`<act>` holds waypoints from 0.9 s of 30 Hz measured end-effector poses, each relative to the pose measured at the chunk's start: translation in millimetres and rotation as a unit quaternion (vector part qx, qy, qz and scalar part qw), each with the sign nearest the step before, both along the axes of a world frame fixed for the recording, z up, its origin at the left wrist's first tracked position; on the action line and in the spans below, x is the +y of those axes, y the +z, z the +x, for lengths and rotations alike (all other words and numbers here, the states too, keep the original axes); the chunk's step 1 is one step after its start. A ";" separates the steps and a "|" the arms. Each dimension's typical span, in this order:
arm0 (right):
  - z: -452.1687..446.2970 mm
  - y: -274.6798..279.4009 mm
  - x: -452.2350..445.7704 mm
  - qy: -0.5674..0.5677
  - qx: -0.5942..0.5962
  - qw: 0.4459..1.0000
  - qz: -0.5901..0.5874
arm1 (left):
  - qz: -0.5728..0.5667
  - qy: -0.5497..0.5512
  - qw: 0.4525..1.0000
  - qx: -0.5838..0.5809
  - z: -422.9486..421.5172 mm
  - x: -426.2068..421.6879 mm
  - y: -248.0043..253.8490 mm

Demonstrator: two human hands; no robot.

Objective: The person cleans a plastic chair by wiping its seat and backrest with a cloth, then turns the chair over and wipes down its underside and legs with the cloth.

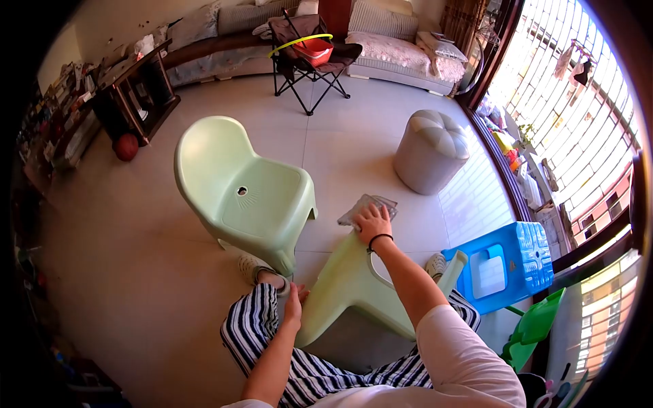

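A pale green plastic chair [343,289] lies tipped over between my knees, its underside hollow facing me. My left hand [294,307] is closed on the chair's left edge, with the fingertips partly hidden. At the far end of the same chair, my right hand [373,223] presses a grey cloth [357,208] against the plastic, fingers bent over it. The cloth sticks out past the fingers on both sides. A second pale green chair [262,194] stands upright just ahead and to the left, with a drain-like hole in its seat.
A round grey pouf [431,153] stands ahead right. To my right are a blue plastic stool [486,299] on its side and a green plastic item [534,330]. Farther off are a folding chair [286,30] holding a red basket [314,52], a sofa, and a dark wooden stand [136,95].
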State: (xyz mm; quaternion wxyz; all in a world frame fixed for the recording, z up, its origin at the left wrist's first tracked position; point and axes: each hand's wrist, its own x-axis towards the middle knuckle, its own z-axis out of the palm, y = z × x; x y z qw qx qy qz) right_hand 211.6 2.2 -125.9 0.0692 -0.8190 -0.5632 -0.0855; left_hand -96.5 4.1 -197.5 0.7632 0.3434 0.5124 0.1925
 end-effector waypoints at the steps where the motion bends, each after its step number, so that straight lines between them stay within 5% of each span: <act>1: 1.5 -3.1 2.3 -0.015 -0.003 1.000 -0.007 | -0.004 0.001 1.000 -0.012 0.4 1.1 -8.7; 4: -24.8 -7.4 -3.4 -0.018 -0.003 0.999 -0.040 | -0.013 0.003 0.999 -0.034 3.9 3.0 -20.6; 11: -206.3 -10.7 -107.6 0.238 0.074 0.961 -0.117 | -0.047 0.045 0.998 -0.008 -7.7 18.9 -13.2; 15: -192.2 -26.4 -107.8 0.276 0.081 0.956 -0.052 | -0.071 0.023 0.997 -0.006 -19.0 22.9 -15.9; 23: -1.5 -6.0 1.9 -0.003 0.011 1.000 -0.019 | -0.081 -0.039 0.996 -0.002 -15.2 22.9 -11.1; 27: -9.9 -2.2 3.7 -0.059 0.012 0.998 -0.002 | -0.082 -0.039 0.996 -0.001 -11.9 21.9 -6.4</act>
